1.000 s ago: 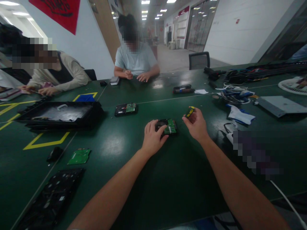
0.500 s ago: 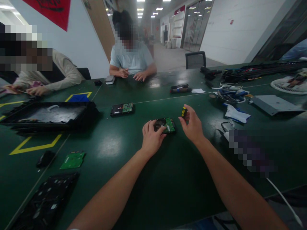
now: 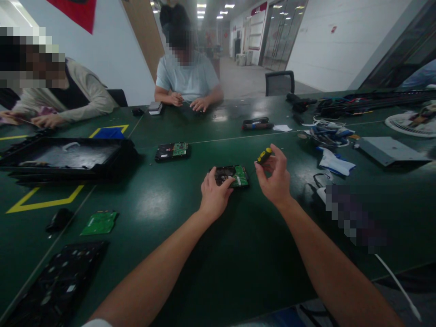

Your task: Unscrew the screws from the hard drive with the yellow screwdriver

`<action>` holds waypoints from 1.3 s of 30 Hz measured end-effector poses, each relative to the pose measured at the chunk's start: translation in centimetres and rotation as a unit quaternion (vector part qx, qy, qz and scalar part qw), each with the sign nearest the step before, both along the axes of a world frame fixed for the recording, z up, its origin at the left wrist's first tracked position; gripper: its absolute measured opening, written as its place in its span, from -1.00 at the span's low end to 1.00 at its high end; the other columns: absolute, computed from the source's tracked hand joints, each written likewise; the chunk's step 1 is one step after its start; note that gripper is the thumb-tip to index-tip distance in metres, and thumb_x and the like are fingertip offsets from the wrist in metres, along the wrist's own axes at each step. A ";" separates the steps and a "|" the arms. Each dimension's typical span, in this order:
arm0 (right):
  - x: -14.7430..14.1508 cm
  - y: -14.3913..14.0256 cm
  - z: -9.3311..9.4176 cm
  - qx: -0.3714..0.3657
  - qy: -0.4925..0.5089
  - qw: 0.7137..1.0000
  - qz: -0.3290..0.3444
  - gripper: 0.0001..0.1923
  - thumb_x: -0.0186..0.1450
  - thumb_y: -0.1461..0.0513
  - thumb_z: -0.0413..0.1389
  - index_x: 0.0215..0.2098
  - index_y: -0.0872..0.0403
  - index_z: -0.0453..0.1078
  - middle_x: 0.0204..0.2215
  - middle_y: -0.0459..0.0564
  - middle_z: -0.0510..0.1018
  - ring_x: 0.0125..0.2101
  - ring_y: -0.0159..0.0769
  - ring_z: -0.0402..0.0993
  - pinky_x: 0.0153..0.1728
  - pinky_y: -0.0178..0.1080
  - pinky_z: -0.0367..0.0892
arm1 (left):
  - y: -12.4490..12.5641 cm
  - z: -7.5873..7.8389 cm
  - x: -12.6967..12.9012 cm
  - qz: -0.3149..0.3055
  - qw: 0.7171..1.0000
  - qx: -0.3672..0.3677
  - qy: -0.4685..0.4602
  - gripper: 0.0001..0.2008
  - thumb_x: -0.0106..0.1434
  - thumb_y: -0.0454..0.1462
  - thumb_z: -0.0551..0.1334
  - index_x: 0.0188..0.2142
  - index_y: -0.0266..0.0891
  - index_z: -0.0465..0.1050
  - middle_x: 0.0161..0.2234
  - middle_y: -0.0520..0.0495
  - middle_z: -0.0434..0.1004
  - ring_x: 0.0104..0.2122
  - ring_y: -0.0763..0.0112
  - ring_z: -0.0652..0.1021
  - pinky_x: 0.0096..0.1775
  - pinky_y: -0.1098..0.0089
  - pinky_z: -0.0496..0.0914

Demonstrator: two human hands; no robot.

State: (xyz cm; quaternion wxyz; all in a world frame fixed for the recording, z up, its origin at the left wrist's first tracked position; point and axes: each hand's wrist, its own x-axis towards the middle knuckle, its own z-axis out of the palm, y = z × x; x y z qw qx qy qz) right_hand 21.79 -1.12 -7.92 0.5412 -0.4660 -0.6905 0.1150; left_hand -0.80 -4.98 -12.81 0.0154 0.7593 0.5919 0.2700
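A hard drive (image 3: 242,178) lies on the green table with its circuit board facing up. My left hand (image 3: 217,193) grips its left part, thumb across the top near the green board. Just right of the drive, my right hand (image 3: 276,177) is closed around a screwdriver (image 3: 264,156) with a short black and yellow handle. The handle tilts, and its tip end points down towards the drive's right side; the thin shaft is hard to make out.
A second hard drive (image 3: 172,151) lies farther left. A black tray-like casing (image 3: 68,159), a loose green circuit board (image 3: 100,223) and a black panel (image 3: 57,281) are at left. Cables (image 3: 329,134) and a metal box (image 3: 391,149) lie right. Two people sit across the table.
My right hand has tipped the screwdriver from near upright to a clear slant. My left hand stays on the hard drive, its fingers slightly shifted. The camera view has moved a little.
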 end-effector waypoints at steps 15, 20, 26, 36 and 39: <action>-0.9 -0.5 -0.2 -0.002 0.019 1.000 0.025 -0.30 0.45 0.03 0.20 0.47 -0.18 0.07 0.10 0.10 0.58 -0.05 -0.05 0.65 0.04 0.08 0.64 | 0.8 -0.1 -0.7 -0.025 0.999 -0.034 -0.007 -0.52 0.41 -0.24 0.35 0.28 0.19 0.49 0.51 -0.20 0.01 0.46 -0.33 0.16 0.28 -0.29 0.32; -1.0 -0.4 -0.4 0.000 0.018 0.999 0.027 -0.32 0.46 0.03 0.19 0.46 -0.18 0.09 0.11 0.10 0.58 -0.05 -0.05 0.65 0.05 0.09 0.63 | 0.8 -0.1 -0.8 -0.031 0.999 -0.040 -0.009 -0.52 0.43 -0.23 0.33 0.29 0.20 0.47 0.50 -0.20 0.04 0.47 -0.31 0.16 0.28 -0.29 0.31; -1.0 -0.4 -0.4 0.004 0.006 1.000 0.027 -0.33 0.47 0.03 0.18 0.47 -0.18 0.08 0.15 0.11 0.56 -0.03 -0.03 0.64 0.05 0.10 0.63 | 0.8 -0.1 -0.9 -0.036 0.999 -0.031 -0.005 -0.52 0.42 -0.23 0.33 0.29 0.19 0.48 0.51 -0.18 0.02 0.46 -0.30 0.17 0.29 -0.29 0.31; -1.2 -0.3 -0.2 0.012 -0.015 0.999 0.033 -0.35 0.46 0.06 0.18 0.44 -0.17 0.10 0.15 0.12 0.54 -0.05 -0.06 0.64 0.07 0.11 0.61 | 0.7 -0.2 -0.9 -0.038 0.999 -0.026 -0.004 -0.53 0.43 -0.23 0.32 0.29 0.19 0.48 0.52 -0.20 -0.01 0.45 -0.31 0.19 0.28 -0.28 0.32; -1.4 -0.4 0.0 -0.006 0.006 0.998 0.064 -0.36 0.50 0.07 0.11 0.47 -0.16 0.03 0.25 0.13 0.50 0.07 -0.04 0.63 0.17 0.12 0.56 | 0.7 -0.1 -0.9 -0.034 0.999 -0.026 -0.004 -0.53 0.43 -0.23 0.33 0.29 0.19 0.49 0.52 -0.19 -0.01 0.46 -0.30 0.19 0.28 -0.28 0.32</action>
